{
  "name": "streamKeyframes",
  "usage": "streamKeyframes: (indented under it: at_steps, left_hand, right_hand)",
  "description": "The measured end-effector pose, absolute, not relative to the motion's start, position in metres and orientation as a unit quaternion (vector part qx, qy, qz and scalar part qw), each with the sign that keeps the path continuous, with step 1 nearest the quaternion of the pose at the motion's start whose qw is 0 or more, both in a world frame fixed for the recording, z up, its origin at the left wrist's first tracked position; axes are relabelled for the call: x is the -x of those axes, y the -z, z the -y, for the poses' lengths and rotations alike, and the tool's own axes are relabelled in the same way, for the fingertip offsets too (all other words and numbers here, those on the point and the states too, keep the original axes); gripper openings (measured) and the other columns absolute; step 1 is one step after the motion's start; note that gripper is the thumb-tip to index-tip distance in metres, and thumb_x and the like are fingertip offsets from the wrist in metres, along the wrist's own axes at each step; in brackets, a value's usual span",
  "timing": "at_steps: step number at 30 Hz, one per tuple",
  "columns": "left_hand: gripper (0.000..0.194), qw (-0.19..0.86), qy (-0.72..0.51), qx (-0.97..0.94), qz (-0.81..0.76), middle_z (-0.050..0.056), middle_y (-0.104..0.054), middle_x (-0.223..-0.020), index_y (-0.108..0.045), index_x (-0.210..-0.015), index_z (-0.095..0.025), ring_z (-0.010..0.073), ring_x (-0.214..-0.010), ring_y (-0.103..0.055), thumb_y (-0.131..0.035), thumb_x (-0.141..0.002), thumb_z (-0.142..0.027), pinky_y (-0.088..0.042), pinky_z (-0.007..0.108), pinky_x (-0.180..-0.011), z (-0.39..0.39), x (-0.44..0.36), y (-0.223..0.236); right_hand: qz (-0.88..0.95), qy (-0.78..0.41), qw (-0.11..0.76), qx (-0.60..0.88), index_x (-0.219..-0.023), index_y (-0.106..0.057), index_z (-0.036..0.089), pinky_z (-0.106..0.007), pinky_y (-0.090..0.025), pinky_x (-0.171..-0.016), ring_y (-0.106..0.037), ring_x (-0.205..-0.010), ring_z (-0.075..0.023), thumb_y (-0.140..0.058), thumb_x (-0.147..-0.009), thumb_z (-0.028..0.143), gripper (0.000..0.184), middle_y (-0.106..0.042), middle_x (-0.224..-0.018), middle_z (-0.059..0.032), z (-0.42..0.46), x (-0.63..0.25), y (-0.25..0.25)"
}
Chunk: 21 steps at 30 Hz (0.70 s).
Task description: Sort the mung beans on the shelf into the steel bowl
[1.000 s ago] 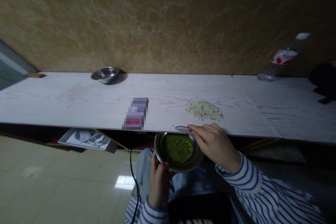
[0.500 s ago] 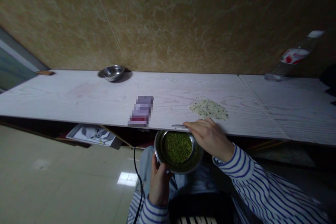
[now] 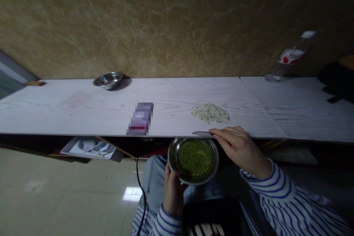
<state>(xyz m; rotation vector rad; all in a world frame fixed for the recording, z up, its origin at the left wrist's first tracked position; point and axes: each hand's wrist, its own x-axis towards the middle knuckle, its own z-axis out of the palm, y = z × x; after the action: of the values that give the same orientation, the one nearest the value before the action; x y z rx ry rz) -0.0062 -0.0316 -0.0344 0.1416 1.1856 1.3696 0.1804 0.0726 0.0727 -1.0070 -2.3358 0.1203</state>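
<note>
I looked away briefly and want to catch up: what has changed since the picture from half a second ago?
Against the counter, the right hand and its thin tool have shifted right along the front edge; the left hand and the held bowl of green beans have also moved right. Nothing was taken up or let go. The pale pile, rear bowl and bottle stayed put.

Indoor room: marbled wall [image 3: 166, 25], pale counter [image 3: 163, 90], tiled floor [image 3: 69, 206].

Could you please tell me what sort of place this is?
Some indoor room, perhaps in a home or small workplace: a wood-grain counter runs along a marbled wall, with shiny floor tiles below.
</note>
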Motion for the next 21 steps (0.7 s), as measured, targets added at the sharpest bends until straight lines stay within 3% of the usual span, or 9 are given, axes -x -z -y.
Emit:
streamKeyframes:
  at_steps: [11,21]
  left_hand:
    - [0.056,0.634,-0.574,-0.097,-0.509,0.009,-0.053,-0.122,-0.043,-0.13,-0.028,0.0257,-0.102,-0.052,-0.053,-0.075,-0.024,-0.051,0.035,-0.068,0.028,-0.013,0.029]
    - [0.061,0.636,-0.531,-0.12,-0.546,0.006,-0.045,-0.136,-0.038,-0.135,-0.035,0.0282,-0.114,-0.049,-0.053,-0.076,-0.031,-0.052,0.034,-0.069,0.017,-0.031,0.024]
  right_hand:
    - [0.82,-0.018,0.341,0.46,-0.106,-0.064,0.019,-0.034,-0.048,-0.078,-0.065,-0.085,-0.0182,-0.051,-0.089,0.02,0.021,-0.072,-0.096,-0.0049,-0.067,-0.233,-0.066]
    - [0.78,0.002,0.356,0.515,-0.107,-0.065,0.019,-0.033,-0.051,-0.081,-0.066,-0.088,-0.0189,-0.051,-0.089,0.024,0.023,-0.072,-0.099,-0.0058,-0.064,-0.271,-0.057]
